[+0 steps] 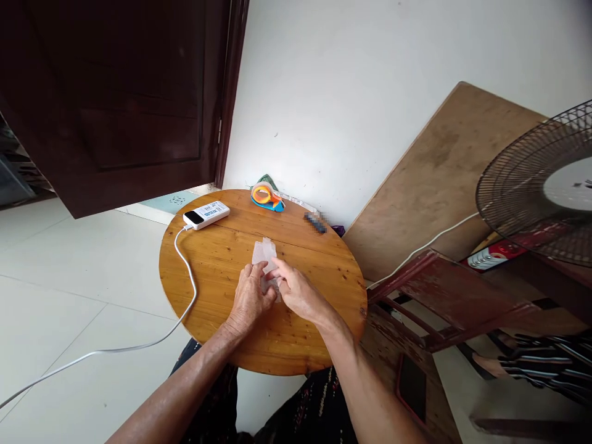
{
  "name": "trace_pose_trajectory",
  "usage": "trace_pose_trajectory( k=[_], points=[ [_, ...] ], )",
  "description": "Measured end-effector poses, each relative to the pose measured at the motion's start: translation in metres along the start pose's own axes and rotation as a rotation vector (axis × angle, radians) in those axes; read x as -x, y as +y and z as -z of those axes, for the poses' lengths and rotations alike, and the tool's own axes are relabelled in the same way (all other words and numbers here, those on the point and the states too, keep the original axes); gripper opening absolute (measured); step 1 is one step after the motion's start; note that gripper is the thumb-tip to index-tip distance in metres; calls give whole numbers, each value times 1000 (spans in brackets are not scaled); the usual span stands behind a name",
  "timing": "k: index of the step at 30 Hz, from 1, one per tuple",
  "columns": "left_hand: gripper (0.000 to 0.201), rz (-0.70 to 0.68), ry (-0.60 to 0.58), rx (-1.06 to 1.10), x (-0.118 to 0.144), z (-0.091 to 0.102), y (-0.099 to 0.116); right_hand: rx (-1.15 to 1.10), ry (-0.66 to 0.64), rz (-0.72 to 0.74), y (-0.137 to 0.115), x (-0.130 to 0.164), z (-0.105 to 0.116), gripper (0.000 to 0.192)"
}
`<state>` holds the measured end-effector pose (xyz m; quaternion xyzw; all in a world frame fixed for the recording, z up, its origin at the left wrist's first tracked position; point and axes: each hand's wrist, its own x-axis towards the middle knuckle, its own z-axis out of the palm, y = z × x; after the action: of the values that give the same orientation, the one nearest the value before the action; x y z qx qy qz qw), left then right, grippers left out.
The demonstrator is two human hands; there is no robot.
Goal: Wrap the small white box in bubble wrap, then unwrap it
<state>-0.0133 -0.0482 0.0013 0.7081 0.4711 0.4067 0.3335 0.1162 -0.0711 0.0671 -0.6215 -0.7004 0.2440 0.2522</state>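
Observation:
A thin, whitish, translucent sheet [264,250], perhaps plastic or tissue, lies creased on the round wooden table [213,308]. My left hand [250,290] has its fingers bent over the sheet's left side and holds it against the wood. From the right, my right hand [298,291] reaches onto the same sheet, its index finger stretched out and its thumb apart from the fingers. Both hands touch the sheet and nearly meet, so its lower part is mostly hidden beneath them.
A white power bank [206,214] with a white cable [192,277] sits at the table's back left. An orange and blue tape dispenser [267,196] stands at the back edge, near a blurred dark object [315,222]. To the right are a fan [536,185] and wooden chair [444,296].

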Motion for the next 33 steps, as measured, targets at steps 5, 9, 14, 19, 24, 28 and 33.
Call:
trace_pose_trajectory(
  k=[5,9,14,19,24,28,33],
  points=[
    [54,-25,9,9,-1,-2,-1,-344,358,-209,24,-3,1,42],
    [51,-26,17,7,-1,-5,-1,-481,377,-444,38,-11,-1,31],
    [48,-35,10,16,-1,-5,0,-559,188,-521,39,-31,-9,15],
    [48,-41,0,31,0,-4,3,-564,147,-544,40,-51,-18,12],
    [48,-73,-16,24,2,-3,3,-579,143,-470,40,-63,-20,28],
    [40,-125,29,-15,4,-6,0,-615,152,-368,42,-64,-22,30],
    [37,-157,55,-43,4,-7,-5,-664,223,-245,45,-55,-25,29]
  ],
)
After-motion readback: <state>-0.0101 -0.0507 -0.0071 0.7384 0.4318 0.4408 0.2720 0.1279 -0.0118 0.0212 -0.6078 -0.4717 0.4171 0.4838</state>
